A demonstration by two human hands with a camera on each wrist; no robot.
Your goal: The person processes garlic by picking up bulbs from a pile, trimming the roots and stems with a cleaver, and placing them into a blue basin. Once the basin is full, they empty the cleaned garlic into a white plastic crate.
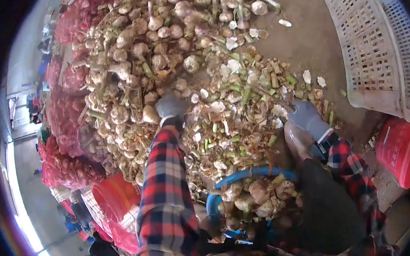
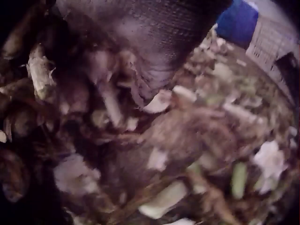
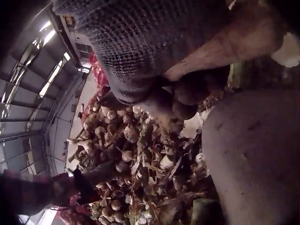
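Over the garlic bulbs (image 1: 160,62), at the edge of a heap of trimmings (image 1: 245,94), is my gloved left hand (image 1: 169,106). The left wrist view shows its grey glove (image 2: 140,37) low over stalks and husks; its fingertips and anything in them cannot be made out. My gloved right hand (image 1: 309,117) is at the right side of the trimmings. In the right wrist view its fingers curl round a tan object (image 3: 229,44), whose full shape is hidden. Beside that hand is a large pale rounded surface (image 3: 253,150).
A blue-rimmed container (image 1: 253,172) of garlic stands close to the body. White plastic crates (image 1: 365,45) and a red bucket (image 1: 399,147) are on the right. At left are an orange-red bucket (image 1: 117,196) and red mesh sacks (image 1: 64,114). A person (image 1: 102,251) appears at lower left.
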